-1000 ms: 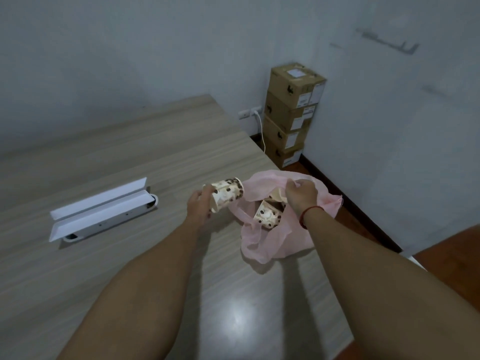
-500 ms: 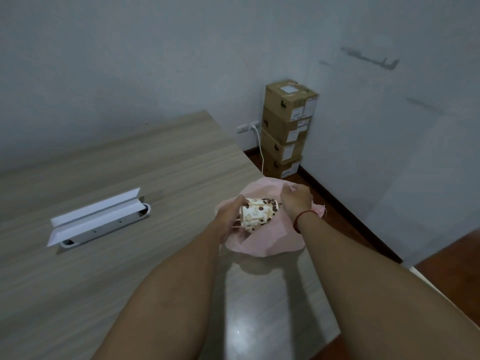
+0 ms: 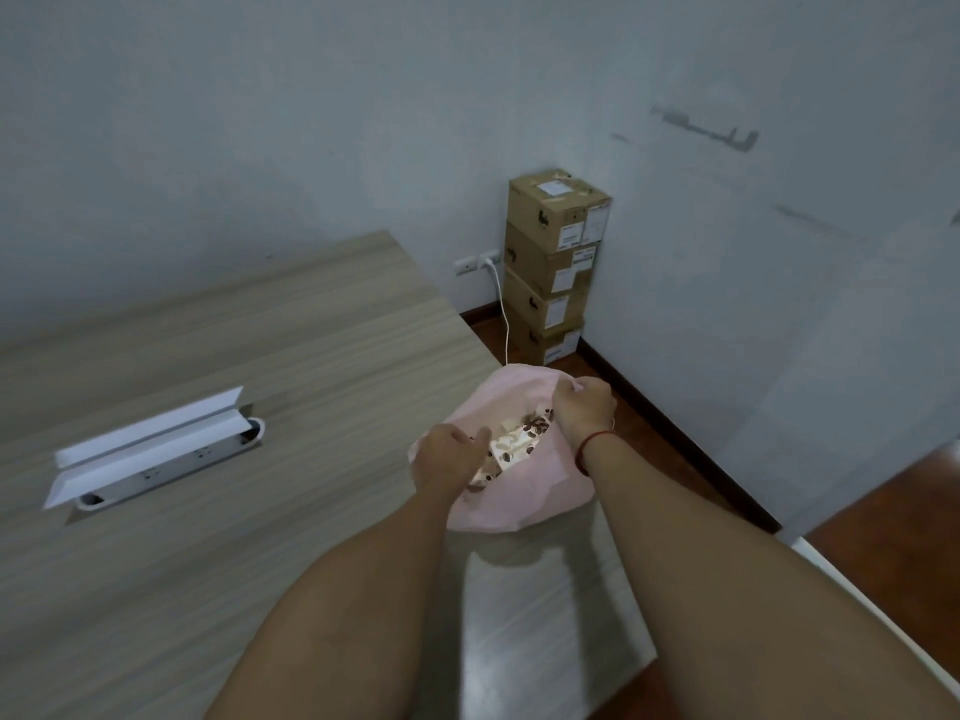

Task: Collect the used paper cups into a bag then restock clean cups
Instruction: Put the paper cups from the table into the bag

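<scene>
The right hand (image 3: pixel 582 407), fingers curled, pinches the upper rim of the pink bag (image 3: pixel 524 493) and holds its mouth up; a red thread (image 3: pixel 595 442) circles that wrist. The left hand (image 3: pixel 449 457) sits at the mouth's left edge, back to the camera, thumb pointing right at the paper cup (image 3: pixel 519 442); whether it grips the cup I cannot tell. The cup lies inside the bag at frame centre, its long axis running lower left to upper right. The bag rests on the table (image 3: pixel 260 356) near its right edge. Both forearms reach in from the bottom of the frame.
</scene>
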A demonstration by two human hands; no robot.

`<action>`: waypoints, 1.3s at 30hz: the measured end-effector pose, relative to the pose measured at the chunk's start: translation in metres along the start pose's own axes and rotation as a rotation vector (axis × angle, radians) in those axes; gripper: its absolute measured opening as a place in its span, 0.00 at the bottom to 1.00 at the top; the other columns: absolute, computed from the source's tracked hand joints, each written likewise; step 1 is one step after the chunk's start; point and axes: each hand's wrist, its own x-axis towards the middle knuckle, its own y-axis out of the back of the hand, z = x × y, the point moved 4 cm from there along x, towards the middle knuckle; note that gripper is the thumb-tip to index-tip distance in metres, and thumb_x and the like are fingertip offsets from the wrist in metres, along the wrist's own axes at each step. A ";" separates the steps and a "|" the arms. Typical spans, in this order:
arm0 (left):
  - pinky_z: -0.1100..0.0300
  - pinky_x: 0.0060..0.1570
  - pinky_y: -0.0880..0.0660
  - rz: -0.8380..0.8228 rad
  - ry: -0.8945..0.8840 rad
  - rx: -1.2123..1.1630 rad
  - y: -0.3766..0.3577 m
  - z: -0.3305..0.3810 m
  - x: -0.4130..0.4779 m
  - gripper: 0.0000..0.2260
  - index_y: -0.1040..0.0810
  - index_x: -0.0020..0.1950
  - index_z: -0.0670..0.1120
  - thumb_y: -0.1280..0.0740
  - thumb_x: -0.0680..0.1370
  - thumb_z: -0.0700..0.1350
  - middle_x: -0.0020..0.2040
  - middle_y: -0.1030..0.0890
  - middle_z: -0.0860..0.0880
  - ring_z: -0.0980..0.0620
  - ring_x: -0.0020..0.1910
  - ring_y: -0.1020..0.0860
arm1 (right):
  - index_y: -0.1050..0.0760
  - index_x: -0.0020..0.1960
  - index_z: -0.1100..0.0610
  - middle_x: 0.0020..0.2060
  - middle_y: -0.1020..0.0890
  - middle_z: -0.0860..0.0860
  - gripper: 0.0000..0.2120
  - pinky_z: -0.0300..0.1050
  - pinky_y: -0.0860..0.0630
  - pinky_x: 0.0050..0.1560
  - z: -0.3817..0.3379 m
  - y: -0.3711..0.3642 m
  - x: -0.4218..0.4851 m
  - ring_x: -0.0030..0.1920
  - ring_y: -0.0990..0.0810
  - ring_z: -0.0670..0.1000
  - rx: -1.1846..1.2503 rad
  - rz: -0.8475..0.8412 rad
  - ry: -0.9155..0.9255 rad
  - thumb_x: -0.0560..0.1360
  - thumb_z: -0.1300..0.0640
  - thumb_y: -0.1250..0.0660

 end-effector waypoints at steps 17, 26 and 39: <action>0.45 0.53 0.20 -0.128 0.536 -0.323 -0.040 -0.068 0.009 0.29 0.23 0.60 0.36 0.21 0.61 0.34 0.56 0.19 0.40 0.41 0.55 0.19 | 0.22 0.60 0.60 0.58 0.19 0.58 0.17 0.48 0.26 0.60 0.014 0.017 0.009 0.59 0.21 0.60 -0.014 0.028 -0.018 0.76 0.53 0.40; 0.50 0.54 0.22 -0.357 0.600 -0.264 -0.064 -0.060 -0.005 0.19 0.29 0.68 0.38 0.36 0.77 0.31 0.65 0.25 0.40 0.42 0.61 0.23 | 0.22 0.58 0.60 0.56 0.19 0.58 0.16 0.49 0.26 0.59 0.012 0.026 0.017 0.57 0.21 0.60 0.012 0.016 -0.005 0.76 0.54 0.41; 0.50 0.59 0.23 -0.028 0.234 -0.326 -0.006 0.048 -0.001 0.23 0.28 0.67 0.35 0.33 0.75 0.46 0.63 0.23 0.38 0.38 0.60 0.22 | 0.22 0.54 0.63 0.53 0.20 0.59 0.13 0.41 0.32 0.49 -0.008 0.056 0.039 0.54 0.22 0.58 0.038 0.028 0.056 0.78 0.58 0.41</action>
